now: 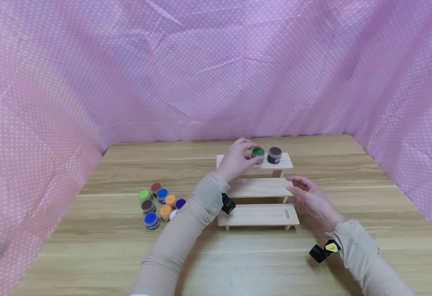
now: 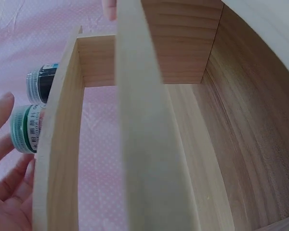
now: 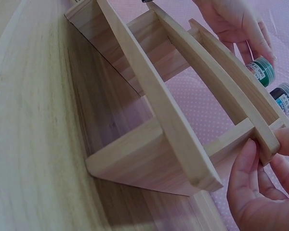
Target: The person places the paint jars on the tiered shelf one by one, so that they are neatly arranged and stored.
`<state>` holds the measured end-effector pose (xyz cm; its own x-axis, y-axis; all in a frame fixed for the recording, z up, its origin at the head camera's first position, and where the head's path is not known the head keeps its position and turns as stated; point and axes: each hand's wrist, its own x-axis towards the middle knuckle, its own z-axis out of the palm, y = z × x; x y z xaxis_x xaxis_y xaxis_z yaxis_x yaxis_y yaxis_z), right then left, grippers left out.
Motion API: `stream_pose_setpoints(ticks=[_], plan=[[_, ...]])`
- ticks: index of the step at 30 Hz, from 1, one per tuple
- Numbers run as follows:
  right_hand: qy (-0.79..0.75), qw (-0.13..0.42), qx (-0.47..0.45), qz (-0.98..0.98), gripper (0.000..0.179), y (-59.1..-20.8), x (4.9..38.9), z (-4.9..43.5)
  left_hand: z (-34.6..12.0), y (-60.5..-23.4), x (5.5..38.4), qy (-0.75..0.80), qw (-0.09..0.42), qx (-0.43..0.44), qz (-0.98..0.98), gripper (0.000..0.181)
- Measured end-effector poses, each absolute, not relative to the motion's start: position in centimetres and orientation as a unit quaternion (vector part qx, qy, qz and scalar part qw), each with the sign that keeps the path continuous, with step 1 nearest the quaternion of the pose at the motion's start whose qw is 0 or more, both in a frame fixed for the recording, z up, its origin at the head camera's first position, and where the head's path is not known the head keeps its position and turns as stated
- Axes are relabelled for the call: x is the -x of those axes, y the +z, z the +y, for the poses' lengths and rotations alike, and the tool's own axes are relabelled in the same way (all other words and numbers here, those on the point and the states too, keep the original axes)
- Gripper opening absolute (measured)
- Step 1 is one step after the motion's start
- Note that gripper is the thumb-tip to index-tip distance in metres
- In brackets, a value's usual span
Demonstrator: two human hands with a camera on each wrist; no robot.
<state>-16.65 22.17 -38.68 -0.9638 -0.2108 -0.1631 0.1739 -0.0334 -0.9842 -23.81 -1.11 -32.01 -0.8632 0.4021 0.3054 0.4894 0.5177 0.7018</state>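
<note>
A three-tier wooden display stand (image 1: 256, 188) stands on the table. At its top step, my left hand (image 1: 235, 160) holds a small paint jar with a green lid (image 1: 258, 151), thumb in front and fingers behind. The jar's base sits at the top board. Just right of it is a paint jar with a dark brown lid (image 1: 274, 151) on the same board. My right hand (image 1: 312, 201) grips the right end of the middle board, as the right wrist view shows, with the thumb (image 3: 288, 139) on one side and fingers below.
Several more paint jars stand grouped on the wooden table (image 1: 101, 242) left of the stand, among them a blue-lidded jar (image 1: 151, 219) and a light green one (image 1: 145, 194). My left forearm partly covers the group. A pink dotted cloth (image 1: 186, 82) hangs behind and at the sides.
</note>
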Motion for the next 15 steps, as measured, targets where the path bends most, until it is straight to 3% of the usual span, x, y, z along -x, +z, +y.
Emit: stream_pose_setpoints(ticks=[5, 15], plan=[[-0.714, 0.135, 0.016, 0.687, 0.029, -38.8, 16.9, 22.3, -1.5, -31.5, 23.3, -0.424, 0.052, 0.250, -0.869, 0.037], [-0.725, 0.128, 0.013, 0.677, 0.019, -38.7, 16.9, 21.8, -3.9, -31.5, 22.1, -0.427, 0.050, 0.215, -0.877, 0.038]])
